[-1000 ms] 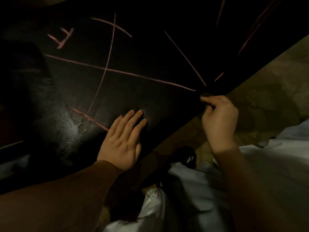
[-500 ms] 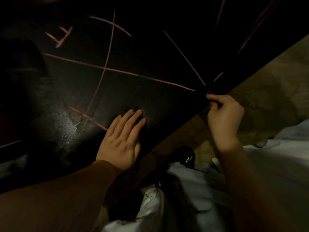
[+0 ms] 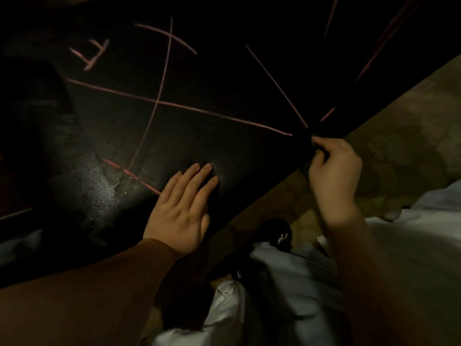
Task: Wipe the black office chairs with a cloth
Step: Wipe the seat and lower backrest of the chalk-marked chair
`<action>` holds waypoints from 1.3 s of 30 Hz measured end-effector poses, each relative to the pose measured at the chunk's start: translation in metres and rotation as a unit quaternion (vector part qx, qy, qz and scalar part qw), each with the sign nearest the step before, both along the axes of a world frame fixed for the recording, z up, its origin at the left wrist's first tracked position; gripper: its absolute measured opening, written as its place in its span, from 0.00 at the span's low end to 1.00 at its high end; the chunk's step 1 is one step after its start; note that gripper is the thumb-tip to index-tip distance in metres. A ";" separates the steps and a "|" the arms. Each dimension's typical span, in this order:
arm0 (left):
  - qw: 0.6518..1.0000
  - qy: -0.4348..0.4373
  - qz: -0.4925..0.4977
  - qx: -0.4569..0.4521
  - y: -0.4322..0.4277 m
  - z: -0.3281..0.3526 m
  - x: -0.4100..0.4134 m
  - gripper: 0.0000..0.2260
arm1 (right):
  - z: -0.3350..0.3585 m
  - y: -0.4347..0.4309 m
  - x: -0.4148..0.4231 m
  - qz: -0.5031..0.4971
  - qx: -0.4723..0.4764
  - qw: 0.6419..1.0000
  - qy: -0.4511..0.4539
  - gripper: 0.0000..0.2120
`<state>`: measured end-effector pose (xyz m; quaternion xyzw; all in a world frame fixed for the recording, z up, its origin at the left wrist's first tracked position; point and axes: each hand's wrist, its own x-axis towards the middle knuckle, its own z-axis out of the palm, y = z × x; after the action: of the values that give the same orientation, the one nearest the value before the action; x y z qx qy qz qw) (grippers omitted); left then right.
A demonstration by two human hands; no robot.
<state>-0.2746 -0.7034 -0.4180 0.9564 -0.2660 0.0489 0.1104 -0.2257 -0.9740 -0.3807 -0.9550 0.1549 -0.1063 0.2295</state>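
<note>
Our right hand point(image 3: 335, 176) has crept a little further up along the slanting edge of the black chair point(image 3: 224, 83), while our left hand point(image 3: 179, 211) has stayed where it was. The left fingers point(image 3: 197, 178) lie straight and close together, pressed flat on the black surface, holding nothing. The right fingers point(image 3: 324, 142) are curled, thumb and forefinger pinching a dark thing point(image 3: 306, 168) right at the chair's edge; it is too dim for us to tell whether this is the cloth. The chair spreads out ahead of and beside the left fingertips and ends just at the right ones. Pink lines point(image 3: 174, 106) cross its surface beyond the left fingers, one running almost up to the right fingertips. Outside the right fingers lies a brownish floor point(image 3: 411, 133). Behind both hands, toward us, we see a brown sleeve point(image 3: 87, 295), a white garment point(image 3: 411, 245) and a glossy black object point(image 3: 278, 232) between the two wrists.
</note>
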 end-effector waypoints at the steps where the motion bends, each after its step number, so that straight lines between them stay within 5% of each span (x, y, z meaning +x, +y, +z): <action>1: 1.000 0.002 0.000 0.002 0.000 0.000 0.000 0.26 | 0.001 0.006 -0.002 0.011 -0.008 1.000 -0.003 0.14; 7: 1.000 0.014 -0.001 0.002 0.000 0.000 0.000 0.28 | 0.006 0.029 -0.013 0.104 -0.043 0.994 -0.001 0.14; 12: 1.000 0.012 0.000 -0.001 0.000 0.001 0.000 0.27 | 0.009 0.002 0.000 0.027 0.010 0.998 -0.054 0.15; 18: 1.000 0.014 0.001 -0.003 -0.001 0.001 0.001 0.26 | 0.003 0.018 0.006 0.060 -0.004 0.995 0.076 0.19; 28: 1.000 0.018 0.003 0.004 -0.001 0.002 0.001 0.27 | 0.023 0.041 0.043 0.067 -0.031 0.983 0.170 0.24; 39: 1.000 0.015 -0.010 0.004 0.006 -0.001 0.001 0.28 | 0.031 0.018 -0.018 0.071 -0.006 0.976 0.207 0.24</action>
<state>-0.2735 -0.6971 -0.4195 0.9549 -0.2736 0.0320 0.1110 -0.2433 -0.9565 -0.3499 -0.9663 0.1299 0.1093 0.1937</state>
